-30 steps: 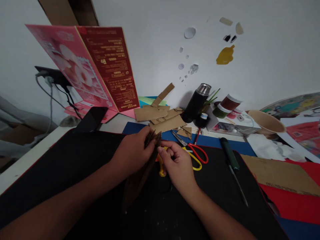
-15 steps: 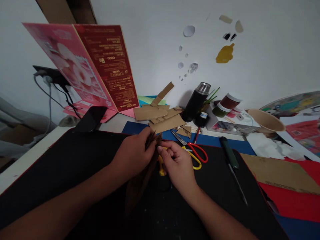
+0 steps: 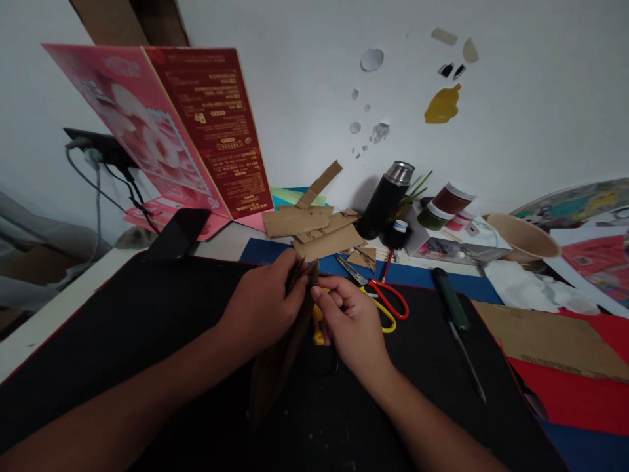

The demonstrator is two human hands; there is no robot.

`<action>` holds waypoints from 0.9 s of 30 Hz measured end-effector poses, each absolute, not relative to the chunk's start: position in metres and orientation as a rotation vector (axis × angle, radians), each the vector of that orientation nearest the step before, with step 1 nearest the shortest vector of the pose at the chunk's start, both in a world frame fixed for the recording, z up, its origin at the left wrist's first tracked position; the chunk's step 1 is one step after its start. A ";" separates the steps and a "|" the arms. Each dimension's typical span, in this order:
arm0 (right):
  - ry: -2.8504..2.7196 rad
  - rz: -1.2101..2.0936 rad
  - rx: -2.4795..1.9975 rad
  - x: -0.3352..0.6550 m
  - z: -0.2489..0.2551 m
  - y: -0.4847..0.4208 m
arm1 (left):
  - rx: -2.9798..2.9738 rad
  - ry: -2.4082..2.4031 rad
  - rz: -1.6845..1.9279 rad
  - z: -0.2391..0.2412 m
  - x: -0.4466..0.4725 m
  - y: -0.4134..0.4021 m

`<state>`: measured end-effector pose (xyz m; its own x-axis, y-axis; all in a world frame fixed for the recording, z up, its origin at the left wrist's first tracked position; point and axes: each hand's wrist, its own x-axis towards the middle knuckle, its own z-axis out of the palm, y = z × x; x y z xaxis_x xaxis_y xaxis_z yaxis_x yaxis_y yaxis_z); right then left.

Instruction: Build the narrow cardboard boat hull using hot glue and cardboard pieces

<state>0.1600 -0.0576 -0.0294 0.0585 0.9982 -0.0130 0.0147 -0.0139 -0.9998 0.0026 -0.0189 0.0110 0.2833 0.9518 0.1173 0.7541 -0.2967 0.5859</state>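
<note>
A dark brown piece of cardboard [image 3: 281,362], folded or layered, stands on edge between my hands over the black mat. My left hand [image 3: 263,305] is closed around its upper part, thumb on the side toward me. At its right edge my right hand [image 3: 351,319] pinches the cardboard with thumb and forefinger, the other fingers curled in. Just behind the right hand lie red-handled scissors [image 3: 393,296] and yellow-handled scissors [image 3: 388,321], partly covered. A yellow object [image 3: 319,328] shows between the hands, mostly hidden.
Cardboard scraps [image 3: 327,241] lie behind my hands, near a black thermos [image 3: 386,200]. A green-handled tool with a thin metal shaft [image 3: 457,321] rests to the right. A phone [image 3: 177,234] and a standing pink-and-red folder [image 3: 211,131] are at the left. Paint jars [image 3: 449,200] stand at the back right.
Almost nothing differs. The lower end of the cardboard has shifted slightly to the right, and both hands keep their hold.
</note>
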 end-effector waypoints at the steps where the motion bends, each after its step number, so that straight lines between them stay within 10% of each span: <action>1: -1.169 1.170 -1.255 0.160 -0.029 -0.057 | 2.141 1.531 0.642 0.011 0.003 -0.019; 27: -1.173 1.196 -1.256 0.161 -0.034 -0.055 | 2.071 1.485 0.675 0.001 0.005 -0.017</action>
